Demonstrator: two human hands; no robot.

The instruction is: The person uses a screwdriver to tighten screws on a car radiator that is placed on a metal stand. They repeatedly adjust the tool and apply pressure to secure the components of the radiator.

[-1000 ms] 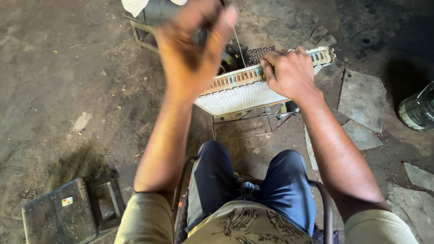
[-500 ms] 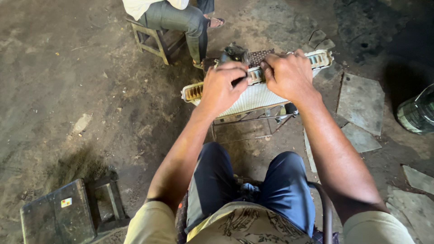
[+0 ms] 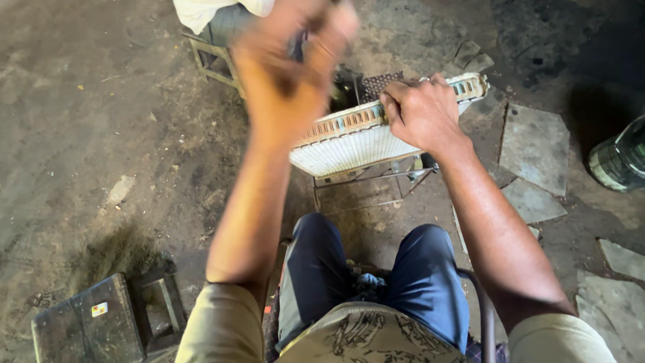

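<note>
A white finned radiator core with a slotted top rail lies tilted on a small metal frame stand in front of my knees. My right hand is clamped over the rail near its right end. My left hand is raised above the left part of the radiator. It is blurred and curled into a fist around something small and dark, which its fingers mostly hide. A dark grille-like part sits just behind the radiator.
Another person sits on a low stool at the top, only a leg and white cloth showing. A dark box rests at lower left. A greenish round container and flat stone slabs are on the right, on a dirt floor.
Half a second ago my left hand was down on the radiator's top rail; now it is lifted up again, as it was a second ago. The right hand has kept its grip.
</note>
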